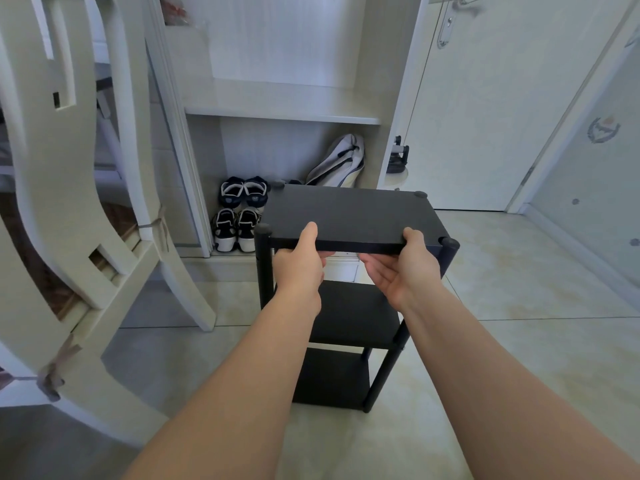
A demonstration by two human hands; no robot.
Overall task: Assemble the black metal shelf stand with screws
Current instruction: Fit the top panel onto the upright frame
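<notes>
Far to the left of the hands, a cream wooden chair point(69, 202) leans into view, with cloth ties knotted on its legs. Beyond the left hand, two pairs of dark-and-white shoes point(239, 213) sit on the bottom of an open wardrobe point(277, 105).

The left hand point(299, 263) grips the near edge of the top shelf. Its thumb lies flat on the upper surface and its fingers are tucked underneath. Between and below both hands is the black metal shelf stand point(349, 209), upright and fully put together. It has three flat shelves, one above another, and round-capped posts at the corners. Its lower end is at the tiled floor point(519, 271) straight under the forearms (whether the feet rest on the tiles or hang just off them cannot be told).

The right hand point(403, 268) holds the same front edge near the right post. Its thumb is on top and its curled fingers are beneath, with the palm turned partly upward.

Beyond the right hand, a grey-and-white bag point(341, 162) slumps in the wardrobe's corner. Further right is a pale door point(485, 116) with a metal handle.
</notes>
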